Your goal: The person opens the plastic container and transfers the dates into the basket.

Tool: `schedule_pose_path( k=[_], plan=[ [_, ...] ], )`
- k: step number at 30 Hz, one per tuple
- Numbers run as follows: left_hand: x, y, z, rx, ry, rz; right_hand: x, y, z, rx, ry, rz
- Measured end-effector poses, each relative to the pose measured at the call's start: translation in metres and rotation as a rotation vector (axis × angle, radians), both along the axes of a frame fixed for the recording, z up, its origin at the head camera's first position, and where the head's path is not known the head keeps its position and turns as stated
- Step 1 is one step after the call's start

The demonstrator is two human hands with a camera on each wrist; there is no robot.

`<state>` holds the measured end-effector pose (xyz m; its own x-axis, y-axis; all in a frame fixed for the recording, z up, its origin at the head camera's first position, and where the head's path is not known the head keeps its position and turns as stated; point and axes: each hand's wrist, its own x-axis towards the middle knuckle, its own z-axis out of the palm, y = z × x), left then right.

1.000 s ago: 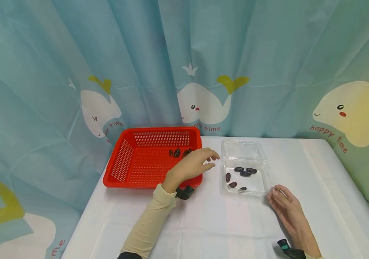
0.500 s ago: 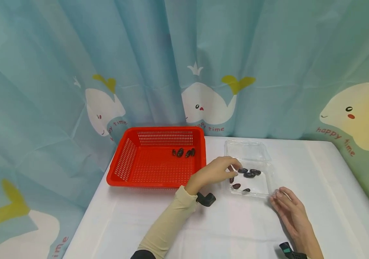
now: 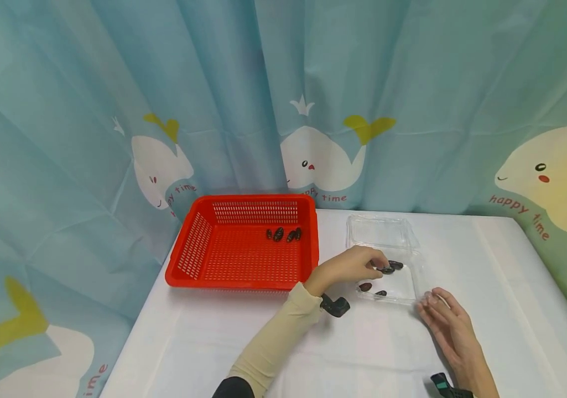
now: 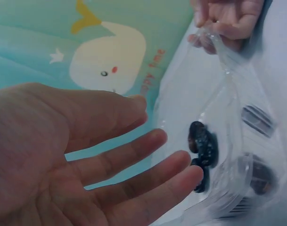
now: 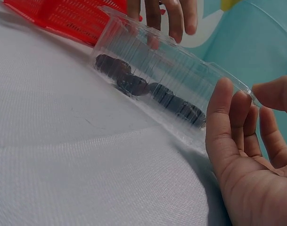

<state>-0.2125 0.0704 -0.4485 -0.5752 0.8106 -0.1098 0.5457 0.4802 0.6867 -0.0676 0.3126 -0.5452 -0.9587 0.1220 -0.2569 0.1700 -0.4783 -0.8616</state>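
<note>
1. The left hand (image 3: 350, 269) reaches into the clear plastic container (image 3: 396, 287) from its left side. Its fingers (image 4: 152, 162) are spread and only loosely bent above the dark dates (image 3: 385, 270), holding nothing that the wrist view shows. The open palm sits just over the fruit, a position that suits picking one up.

2. The right hand (image 3: 450, 330) lies flat on the worktop (image 3: 492, 309) at the container's near right corner. Its fingers (image 5: 225, 122) are straight and rest against the clear wall, apparently to keep the light box from sliding while the other hand works inside it.

3. The container's lid (image 3: 381, 232) is hinged back and lies open behind the box, so the inside is free to reach from above. Several dates lie loose on the container floor, some touching each other.

4. A red basket (image 3: 198, 243) with perforated walls stands just left of the container, near enough for a short carry. A few dates (image 3: 283, 234) already lie together near its back right corner.

5. The worktop is covered with a white cloth. Behind it hangs a pale blue curtain (image 3: 114, 99) printed with cartoon whales and the words "happy time", which closes off the room.
</note>
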Motion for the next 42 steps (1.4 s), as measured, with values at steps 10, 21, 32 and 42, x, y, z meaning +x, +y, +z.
schedule_pose_path(
  k=[10,21,32,42],
  plan=[
    [0.003,0.015,-0.007,-0.148,0.028,-0.052,0.0,0.001,0.002,0.01,0.008,0.01],
    [0.007,0.019,-0.013,-0.256,0.01,-0.049,-0.003,-0.005,0.002,0.035,0.026,0.035],
    [0.009,0.037,-0.01,-0.341,0.068,-0.071,-0.003,0.0,0.004,0.024,0.049,0.033],
    [0.008,0.036,-0.019,-0.316,-0.017,-0.09,0.0,-0.001,0.002,0.086,-0.003,0.013]
  ],
)
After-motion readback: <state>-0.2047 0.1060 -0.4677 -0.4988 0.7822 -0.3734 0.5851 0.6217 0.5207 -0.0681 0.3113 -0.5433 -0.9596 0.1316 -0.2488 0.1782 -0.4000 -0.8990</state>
